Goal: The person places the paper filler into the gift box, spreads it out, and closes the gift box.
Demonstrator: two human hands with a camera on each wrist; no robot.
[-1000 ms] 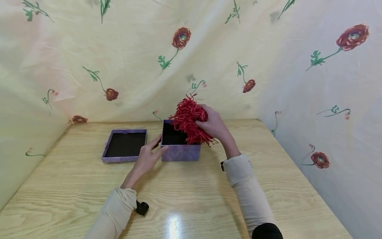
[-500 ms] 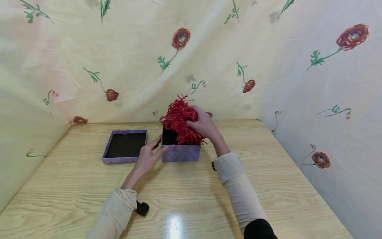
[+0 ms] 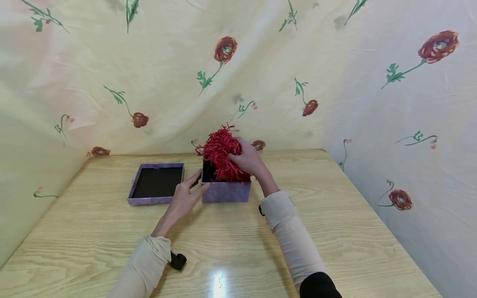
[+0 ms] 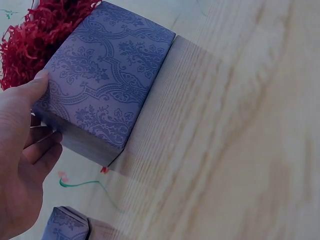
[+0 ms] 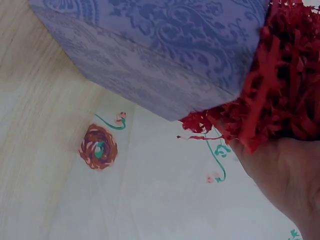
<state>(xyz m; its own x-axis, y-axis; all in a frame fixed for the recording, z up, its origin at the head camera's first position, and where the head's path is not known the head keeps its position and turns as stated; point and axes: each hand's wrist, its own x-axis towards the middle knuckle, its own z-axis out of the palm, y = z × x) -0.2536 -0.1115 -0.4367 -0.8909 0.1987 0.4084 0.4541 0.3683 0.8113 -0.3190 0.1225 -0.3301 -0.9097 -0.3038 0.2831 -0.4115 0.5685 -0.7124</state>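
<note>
A purple patterned gift box (image 3: 225, 193) stands without its lid on the table, its dark inside partly visible. My left hand (image 3: 185, 196) holds the box's near left corner; in the left wrist view the thumb (image 4: 36, 85) lies on the front face and the bent fingers (image 4: 42, 149) touch the left side. Over the box's top, my right hand (image 3: 249, 155) grips a bundle of red shredded paper (image 3: 220, 149). The paper covers much of the opening, and strands hang over the right and back rims. Paper hides the right fingertips in the right wrist view.
The purple box lid (image 3: 156, 182), black inside, lies upturned on the table to the left of the box. A wooden table (image 3: 231, 248) bears everything. Flower-printed cloth (image 3: 179, 74) hangs behind the table and along both sides.
My right hand has moved left and slightly down with the red shredded paper, bringing it from the box's right side over its opening. The left hand, box and lid stay in place.
</note>
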